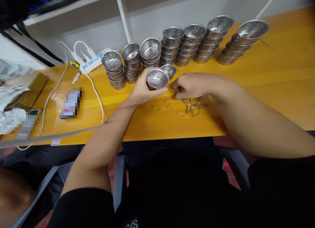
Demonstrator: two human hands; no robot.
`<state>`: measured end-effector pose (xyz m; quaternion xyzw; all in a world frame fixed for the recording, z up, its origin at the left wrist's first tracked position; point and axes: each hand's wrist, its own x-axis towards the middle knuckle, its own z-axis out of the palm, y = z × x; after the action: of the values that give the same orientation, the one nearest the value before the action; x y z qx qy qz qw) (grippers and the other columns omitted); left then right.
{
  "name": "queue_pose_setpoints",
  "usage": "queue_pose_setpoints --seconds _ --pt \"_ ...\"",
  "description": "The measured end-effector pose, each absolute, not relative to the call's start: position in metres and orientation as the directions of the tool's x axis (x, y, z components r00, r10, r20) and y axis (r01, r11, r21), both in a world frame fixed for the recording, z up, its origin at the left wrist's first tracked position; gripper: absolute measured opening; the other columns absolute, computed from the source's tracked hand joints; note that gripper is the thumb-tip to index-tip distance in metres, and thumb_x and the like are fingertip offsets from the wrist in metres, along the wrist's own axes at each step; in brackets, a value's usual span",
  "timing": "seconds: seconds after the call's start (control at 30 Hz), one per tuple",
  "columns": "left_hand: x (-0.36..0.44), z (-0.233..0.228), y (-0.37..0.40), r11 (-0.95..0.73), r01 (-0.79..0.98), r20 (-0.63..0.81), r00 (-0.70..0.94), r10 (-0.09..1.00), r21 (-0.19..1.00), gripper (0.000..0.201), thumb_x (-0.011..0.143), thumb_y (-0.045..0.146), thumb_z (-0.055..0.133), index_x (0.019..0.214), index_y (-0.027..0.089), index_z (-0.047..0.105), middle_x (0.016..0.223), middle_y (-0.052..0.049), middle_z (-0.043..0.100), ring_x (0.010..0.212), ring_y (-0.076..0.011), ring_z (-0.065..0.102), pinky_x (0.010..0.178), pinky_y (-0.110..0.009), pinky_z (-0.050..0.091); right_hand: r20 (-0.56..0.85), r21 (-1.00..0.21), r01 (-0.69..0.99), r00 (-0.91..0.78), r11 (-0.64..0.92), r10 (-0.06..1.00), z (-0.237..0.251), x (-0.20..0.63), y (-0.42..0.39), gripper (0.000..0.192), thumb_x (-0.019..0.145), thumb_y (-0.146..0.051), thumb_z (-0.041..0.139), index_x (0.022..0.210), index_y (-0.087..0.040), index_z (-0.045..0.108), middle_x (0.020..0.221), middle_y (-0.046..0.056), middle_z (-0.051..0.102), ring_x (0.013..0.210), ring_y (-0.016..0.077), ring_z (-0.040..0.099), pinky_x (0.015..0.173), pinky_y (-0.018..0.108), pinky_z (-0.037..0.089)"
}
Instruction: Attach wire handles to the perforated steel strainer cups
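Observation:
My left hand (141, 90) grips a small perforated steel cup (157, 78), held upright just above the yellow table (270, 83). Right beside it my right hand (189, 86) has its fingertips pinched over a loose heap of thin wire rings (189, 106); whether a ring is between the fingers is hard to see. One more single cup (169, 70) stands on the table just behind the held one.
Several leaning stacks of the same steel cups (172, 45) line the table's far side. At the left lie a white power strip (92, 60) with cables, a phone (71, 103), a cardboard box (27, 86) and crumpled bags. A white shelf frame (123, 17) stands behind.

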<state>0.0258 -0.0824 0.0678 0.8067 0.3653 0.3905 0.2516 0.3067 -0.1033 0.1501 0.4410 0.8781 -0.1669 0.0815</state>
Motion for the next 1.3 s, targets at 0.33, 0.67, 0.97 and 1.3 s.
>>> queue_pose_setpoints --seconds 0.33,0.67,0.97,1.3 --pt "0.016 0.047 -0.059 -0.673 0.261 0.558 0.399 0.728 0.692 0.113 0.082 0.093 0.115 0.163 0.026 0.070 0.156 -0.013 0.082 0.153 -0.0406 0.084 0.144 -0.067 0.067 -0.035 -0.581 0.655 -0.613 0.483 0.789 0.152 0.336 -0.087 0.018 0.099 -0.022 0.082 0.117 -0.026 0.080 0.104 0.008 0.088 0.092 0.0287 0.078 0.088 0.044 0.063" --pt "0.017 0.012 -0.027 -0.783 0.143 0.658 0.464 0.594 0.606 0.104 0.113 0.087 0.089 0.188 0.031 0.044 0.173 -0.017 0.069 0.162 -0.0384 0.079 0.145 -0.063 0.065 0.299 -0.691 0.537 -0.397 0.483 0.868 0.139 0.331 -0.082 0.011 0.120 -0.011 0.081 0.115 -0.021 0.084 0.088 0.006 0.082 0.075 0.0190 0.068 0.081 0.039 0.053" --pt "0.024 0.010 -0.036 -0.752 0.189 0.621 0.457 0.637 0.632 0.107 0.116 0.077 0.090 0.195 0.032 0.033 0.173 -0.019 0.066 0.162 -0.0393 0.077 0.146 -0.066 0.064 0.418 -0.773 0.347 -0.350 0.531 0.838 0.136 0.312 -0.092 0.031 0.113 -0.050 0.107 0.106 -0.029 0.086 0.088 0.007 0.078 0.078 0.0213 0.059 0.076 0.043 0.054" --pt "0.030 0.017 -0.045 -0.715 0.243 0.554 0.488 0.675 0.656 0.120 0.111 0.073 0.097 0.199 0.034 0.026 0.177 -0.019 0.063 0.171 -0.0429 0.071 0.152 -0.070 0.056 0.470 -0.776 0.309 -0.299 0.550 0.831 0.116 0.292 -0.090 0.035 0.104 -0.062 0.109 0.112 -0.033 0.091 0.077 0.003 0.066 0.077 0.0279 0.066 0.069 0.044 0.059"
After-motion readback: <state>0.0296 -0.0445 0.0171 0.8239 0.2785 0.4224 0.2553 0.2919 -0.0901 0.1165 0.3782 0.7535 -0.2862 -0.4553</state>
